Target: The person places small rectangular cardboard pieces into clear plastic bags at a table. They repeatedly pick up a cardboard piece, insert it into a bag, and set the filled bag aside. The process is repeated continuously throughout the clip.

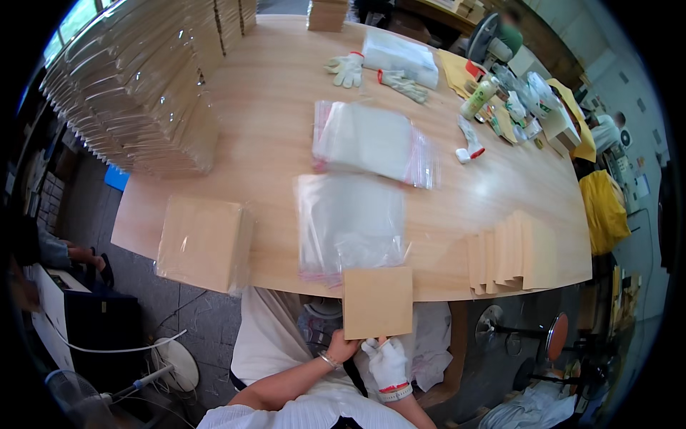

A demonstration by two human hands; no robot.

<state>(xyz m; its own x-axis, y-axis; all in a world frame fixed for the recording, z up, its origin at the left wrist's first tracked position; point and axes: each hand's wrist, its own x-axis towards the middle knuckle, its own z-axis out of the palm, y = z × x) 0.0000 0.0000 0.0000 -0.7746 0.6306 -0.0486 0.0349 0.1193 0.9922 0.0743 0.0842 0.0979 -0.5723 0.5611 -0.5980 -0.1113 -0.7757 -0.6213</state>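
Observation:
A square brown cardboard piece (378,303) is held upright over the table's front edge, in front of my lap. My bare left hand (341,348), with a bracelet at the wrist, is closed at its lower left corner. My right hand (386,363), in a white glove with bare fingertips showing, grips its bottom edge. Just beyond the cardboard lies a pile of clear plastic bags (350,222). A second pile of clear bags with pink edges (368,139) rests behind it. To the right, several brown cardboard pieces (525,250) lie overlapping in a stepped row.
A plastic-wrapped brown block (200,239) sits at the table's front left. Tall stacks of wrapped cardboard (143,93) rise behind it. Spare gloves (347,70), a plastic-wrapped pack (400,57) and a bottle (479,99) are farther back. A stool (557,336) stands at right.

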